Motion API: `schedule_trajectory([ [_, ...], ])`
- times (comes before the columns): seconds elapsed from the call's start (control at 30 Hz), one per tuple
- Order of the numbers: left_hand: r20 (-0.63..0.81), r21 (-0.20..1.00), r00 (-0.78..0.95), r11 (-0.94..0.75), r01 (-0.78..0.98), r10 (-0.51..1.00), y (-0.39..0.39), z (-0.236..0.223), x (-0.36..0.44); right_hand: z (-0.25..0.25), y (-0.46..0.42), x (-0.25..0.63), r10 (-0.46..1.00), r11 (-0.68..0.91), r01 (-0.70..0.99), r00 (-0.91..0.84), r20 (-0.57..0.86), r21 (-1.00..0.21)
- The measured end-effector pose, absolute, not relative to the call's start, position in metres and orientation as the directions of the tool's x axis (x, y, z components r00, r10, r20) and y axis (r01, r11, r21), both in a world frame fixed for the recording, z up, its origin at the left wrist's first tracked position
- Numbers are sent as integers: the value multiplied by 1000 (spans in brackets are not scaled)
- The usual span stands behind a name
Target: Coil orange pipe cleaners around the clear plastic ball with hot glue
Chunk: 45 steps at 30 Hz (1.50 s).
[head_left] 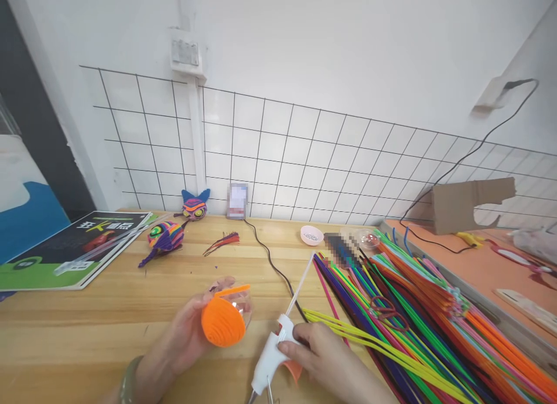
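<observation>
My left hand [191, 325] holds a clear plastic ball [246, 308], its near side coiled with an orange pipe cleaner [223, 323]. A straight end of the pipe cleaner sticks out across the top. To its right, my right hand [319, 354] grips a white hot glue gun [272, 354]. The gun's nozzle points down toward the bottom edge, and a glue stick [301, 283] juts from its back end. Part of the orange trigger shows below my fingers. The gun and the ball are apart.
Bundles of coloured pipe cleaners [418, 288] with red-handled scissors [389, 312] lie to the right. A pink bowl [312, 235], a phone [237, 201] and a black cable [272, 256] are behind. Two striped craft figures [167, 237] and a booklet [100, 241] lie left.
</observation>
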<state>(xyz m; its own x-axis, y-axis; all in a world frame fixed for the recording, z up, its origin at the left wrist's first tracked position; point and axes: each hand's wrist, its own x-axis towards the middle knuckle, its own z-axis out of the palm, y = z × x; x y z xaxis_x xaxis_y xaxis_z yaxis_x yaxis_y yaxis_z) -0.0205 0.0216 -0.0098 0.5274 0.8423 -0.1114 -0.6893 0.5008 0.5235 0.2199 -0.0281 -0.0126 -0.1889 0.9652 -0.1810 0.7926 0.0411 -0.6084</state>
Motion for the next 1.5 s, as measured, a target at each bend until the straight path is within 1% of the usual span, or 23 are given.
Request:
schedule_trajectory([
  [0.07, -74, 543, 541, 488, -683, 838, 19, -8, -17, -12, -28, 221, 981, 93, 867, -164, -104, -489],
  [0.1, -54, 549, 548, 483, -682, 835, 18, -8, -15, -12, -28, 221, 985, 120, 885, -163, -57, -450],
  [0.13, -38, 554, 553, 478, -682, 833, 16, -8, -13, -11, -28, 222, 985, 156, 889, -170, 6, -430],
  [0.2, -26, 577, 550, 462, -674, 835, 14, -9, -10, -9, -28, 223, 957, 278, 857, -210, 200, -434],
  [0.27, -39, 636, 537, 435, -638, 843, 12, -12, -8, -6, -31, 223, 860, 453, 772, -247, 447, -446],
  [0.33, -34, 704, 524, 393, -592, 851, 10, -15, -6, -3, -34, 221, 717, 615, 671, -256, 649, -414],
  [0.37, -27, 731, 522, 374, -572, 852, 10, -16, -5, -1, -37, 220, 650, 672, 634, -257, 715, -383],
  [0.43, -10, 761, 530, 350, -546, 848, 9, -19, -2, 3, -40, 217, 547, 746, 591, -278, 789, -308],
  [0.5, -4, 766, 536, 347, -541, 845, 8, -20, 1, 7, -42, 215, 485, 791, 558, -324, 813, -250],
  [0.57, -11, 759, 538, 357, -544, 843, 8, -20, 4, 10, -42, 215, 463, 815, 531, -352, 814, -234],
  [0.83, -4, 754, 537, 356, -553, 843, 7, -21, 3, 4, -40, 214, 525, 785, 545, -336, 782, -293],
  [0.9, 4, 733, 540, 365, -574, 842, 7, -20, 5, 1, -40, 213, 539, 778, 552, -340, 770, -301],
  [1.03, 5, 654, 523, 392, -647, 853, 5, -13, 10, -1, -41, 209, 564, 764, 565, -351, 747, -312],
  [1.2, -65, 619, 515, 439, -651, 855, -2, -4, 12, -1, -42, 204, 538, 776, 560, -349, 767, -290],
  [1.33, -39, 620, 516, 426, -659, 856, -5, -8, 10, 0, -42, 201, 505, 789, 555, -341, 793, -264],
  [1.5, -16, 593, 538, 441, -674, 843, -6, -6, 12, 4, -42, 197, 484, 794, 549, -314, 816, -260],
])
